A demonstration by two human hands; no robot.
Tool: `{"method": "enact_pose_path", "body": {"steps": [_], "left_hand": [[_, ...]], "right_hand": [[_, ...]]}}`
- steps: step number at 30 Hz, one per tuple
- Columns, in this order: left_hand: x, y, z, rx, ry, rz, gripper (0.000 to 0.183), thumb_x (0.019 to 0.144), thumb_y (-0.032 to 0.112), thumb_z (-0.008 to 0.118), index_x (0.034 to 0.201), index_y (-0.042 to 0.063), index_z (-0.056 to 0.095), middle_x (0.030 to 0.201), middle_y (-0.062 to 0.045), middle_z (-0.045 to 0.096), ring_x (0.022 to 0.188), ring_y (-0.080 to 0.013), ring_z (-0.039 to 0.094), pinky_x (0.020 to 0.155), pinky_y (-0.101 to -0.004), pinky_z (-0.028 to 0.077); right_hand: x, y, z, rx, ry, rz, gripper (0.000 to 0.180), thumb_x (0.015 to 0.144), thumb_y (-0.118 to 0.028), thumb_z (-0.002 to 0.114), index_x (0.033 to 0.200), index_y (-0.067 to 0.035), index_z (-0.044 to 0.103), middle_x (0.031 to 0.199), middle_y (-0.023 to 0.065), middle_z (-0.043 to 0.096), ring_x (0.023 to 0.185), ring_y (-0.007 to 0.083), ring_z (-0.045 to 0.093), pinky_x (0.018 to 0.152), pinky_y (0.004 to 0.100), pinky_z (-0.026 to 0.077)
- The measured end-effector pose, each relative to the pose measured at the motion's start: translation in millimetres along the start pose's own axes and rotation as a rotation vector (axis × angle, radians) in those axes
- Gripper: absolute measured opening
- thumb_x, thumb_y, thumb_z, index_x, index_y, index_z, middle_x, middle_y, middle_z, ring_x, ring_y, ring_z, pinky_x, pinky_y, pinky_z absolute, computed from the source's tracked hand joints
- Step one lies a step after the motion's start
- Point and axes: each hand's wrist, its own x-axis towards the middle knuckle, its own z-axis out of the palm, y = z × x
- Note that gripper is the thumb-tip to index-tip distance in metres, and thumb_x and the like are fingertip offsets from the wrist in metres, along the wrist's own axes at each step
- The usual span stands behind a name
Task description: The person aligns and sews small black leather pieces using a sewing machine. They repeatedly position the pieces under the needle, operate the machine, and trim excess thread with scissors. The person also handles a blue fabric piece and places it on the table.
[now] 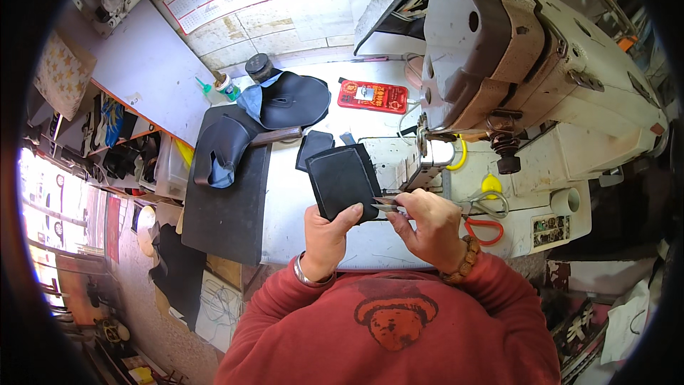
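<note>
My left hand (328,234) grips the lower edge of a black rectangular leather piece (342,179), its thumb on the face. A pale stitch line runs near the edges of the piece, and some loose threads stick out at its right side. In my right hand (430,227) is a pair of small thread snips (386,206). Their pointed blades are apart, at the right edge of the leather; the grip is mostly hidden by my fingers. Behind the leather piece lies a smaller dark patch (315,145) on the white worktable (288,224).
A sewing machine (491,64) looms at the right. Red-handled scissors (483,231) lie by my right wrist. Left are a black mat (230,219), black leather shoe uppers (291,99) and a hammer handle (275,136). A red-cased phone (372,96) rests at the back.
</note>
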Motion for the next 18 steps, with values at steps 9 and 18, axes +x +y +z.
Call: {"method": "enact_pose_path", "body": {"steps": [9, 18], "left_hand": [[1, -4, -1, -0.061, 0.012, 0.006, 0.016, 0.082, -0.002, 0.058, 0.098, -0.004, 0.06, 0.091, -0.008, 0.065, 0.077, -0.0143, 0.063, 0.073, -0.0267, 0.051], [3, 6, 0, -0.013, -0.047, -0.012, 0.016, 0.085, 0.005, 0.058, 0.099, -0.002, 0.06, 0.087, -0.009, 0.066, 0.071, -0.0151, 0.063, 0.062, -0.0281, 0.052]], "right_hand": [[2, 3, -7, 0.003, 0.045, -0.051, 0.019, 0.079, -0.023, 0.068, 0.081, -0.01, 0.055, 0.062, 0.0036, 0.047, 0.052, 0.023, 0.049, 0.047, 0.0353, 0.037], [28, 3, -30, -0.203, -0.154, -0.176, 0.02, 0.074, -0.021, 0.07, 0.077, -0.01, 0.053, 0.062, 0.0028, 0.045, 0.053, 0.0196, 0.05, 0.047, 0.034, 0.037]]}}
